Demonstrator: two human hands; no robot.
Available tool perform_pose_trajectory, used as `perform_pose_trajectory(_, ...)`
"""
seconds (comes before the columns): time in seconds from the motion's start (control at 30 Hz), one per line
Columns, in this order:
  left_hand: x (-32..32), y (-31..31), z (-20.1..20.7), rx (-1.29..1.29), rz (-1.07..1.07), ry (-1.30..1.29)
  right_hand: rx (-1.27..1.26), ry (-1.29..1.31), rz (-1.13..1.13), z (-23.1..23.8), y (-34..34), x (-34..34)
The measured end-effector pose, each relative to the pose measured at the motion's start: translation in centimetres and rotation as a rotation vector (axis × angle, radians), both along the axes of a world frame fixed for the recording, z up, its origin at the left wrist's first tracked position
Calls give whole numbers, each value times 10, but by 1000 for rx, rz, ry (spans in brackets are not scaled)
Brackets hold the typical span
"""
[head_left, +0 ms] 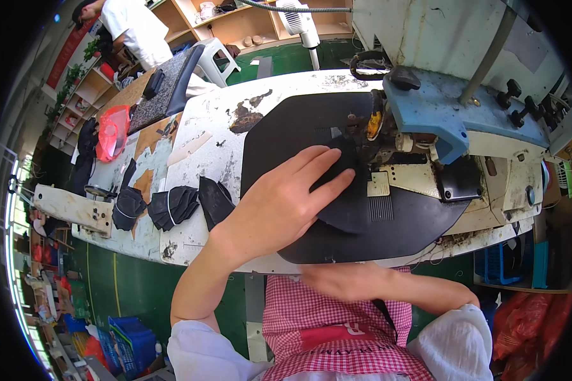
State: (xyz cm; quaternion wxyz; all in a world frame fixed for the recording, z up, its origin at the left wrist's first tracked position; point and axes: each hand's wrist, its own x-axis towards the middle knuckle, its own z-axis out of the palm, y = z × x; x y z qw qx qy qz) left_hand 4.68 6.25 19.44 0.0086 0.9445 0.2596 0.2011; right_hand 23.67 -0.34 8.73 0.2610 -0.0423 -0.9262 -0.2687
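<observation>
My left hand lies with its fingers stretched out on a dark black piece of material. That piece rests on a wide black board around the working end of a machine. The fingertips are just left of the machine's dark metal head and a small cream metal plate. At the front edge of the table, in front of my checked apron, is my right hand. It is smeared by motion, so I cannot make out its fingers or whether it holds anything.
Bundled black pieces lie left of the board on the worn white table. The machine's blue arm rises at right. Farther left are a red plastic bag and a pale metal arm. A co-worker stands beyond, near a white stool.
</observation>
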Motion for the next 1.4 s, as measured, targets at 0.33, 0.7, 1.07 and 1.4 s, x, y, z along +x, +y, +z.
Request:
perform_pose_trajectory(0.33, 2, -10, 3, 10, 20, 14, -838, 170, -258, -63, 15, -10)
perform_pose_trajectory(0.7, -10, 20, -2, -58, -67, -47, -980, 208, -252, -75, 17, -9)
perform_pose_trajectory(1.07, -13, 45, -1, -72, -58, -49, -1087, 245, -201, -107, 15, -18)
perform_pose_trajectory(1.4, -38, 65, -8, 20, 283, -436, -392, 331, 304, -16, 9, -22)
